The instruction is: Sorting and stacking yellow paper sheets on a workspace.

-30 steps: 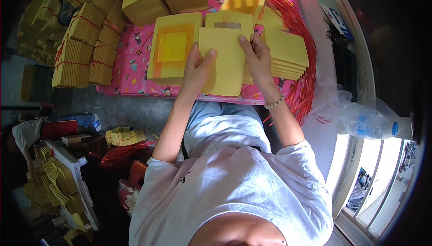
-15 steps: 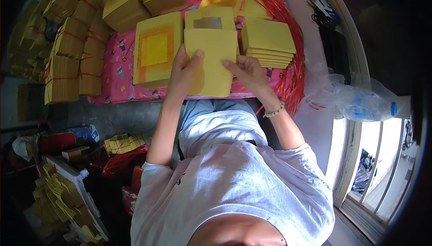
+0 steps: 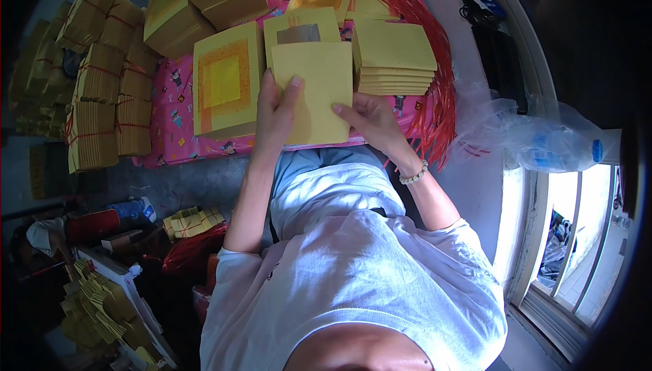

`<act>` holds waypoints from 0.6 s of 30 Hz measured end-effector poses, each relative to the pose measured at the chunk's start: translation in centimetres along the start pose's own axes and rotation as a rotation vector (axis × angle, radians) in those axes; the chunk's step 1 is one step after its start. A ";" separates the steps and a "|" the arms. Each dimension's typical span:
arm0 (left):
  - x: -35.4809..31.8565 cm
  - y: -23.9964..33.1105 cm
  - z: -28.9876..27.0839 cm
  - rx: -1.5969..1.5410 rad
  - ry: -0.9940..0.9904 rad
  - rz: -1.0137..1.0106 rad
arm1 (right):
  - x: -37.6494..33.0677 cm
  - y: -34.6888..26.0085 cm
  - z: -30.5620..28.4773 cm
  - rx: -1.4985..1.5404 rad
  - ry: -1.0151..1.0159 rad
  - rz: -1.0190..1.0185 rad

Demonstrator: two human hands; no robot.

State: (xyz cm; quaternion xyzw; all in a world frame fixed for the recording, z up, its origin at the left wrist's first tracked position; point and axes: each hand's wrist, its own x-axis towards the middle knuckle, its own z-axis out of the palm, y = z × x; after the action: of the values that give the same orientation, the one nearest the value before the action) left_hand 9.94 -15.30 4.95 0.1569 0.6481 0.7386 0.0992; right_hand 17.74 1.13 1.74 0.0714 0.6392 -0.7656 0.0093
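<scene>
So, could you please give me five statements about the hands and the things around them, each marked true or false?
1. The left hand and right hand both hold the plain yellow rectangular paper piece. True.
2. The pale beaded bracelet is worn on the left arm. False; it is worn on the right.
3. The thick yellow paper stack with an orange-bordered square on top lies left of the held piece. True.
4. The long, thin red strips lie along the left edge of the pink patterned cover. False; they lie along its right edge.
5. The red-tied yellow paper bundles stand left of the pink cover. True.
</scene>
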 end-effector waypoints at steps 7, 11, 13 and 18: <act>0.4 0.3 0.4 -0.034 -0.009 0.025 | -1.0 0.9 -0.5 -0.047 0.013 -0.048; 0.7 0.6 0.7 -0.058 0.029 0.019 | -2.0 1.1 -0.3 0.009 0.028 0.047; 0.8 0.2 0.8 -0.042 0.026 0.056 | -2.1 1.2 -0.7 0.023 0.056 0.018; 0.8 0.1 0.3 0.144 -0.170 -0.072 | -1.0 -0.3 -2.9 -0.038 0.054 -0.046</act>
State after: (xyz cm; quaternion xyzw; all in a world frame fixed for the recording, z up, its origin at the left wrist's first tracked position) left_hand 9.32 -14.72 5.16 0.2023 0.6939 0.6701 0.1690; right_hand 18.99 3.99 1.65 0.0775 0.6552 -0.7511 -0.0242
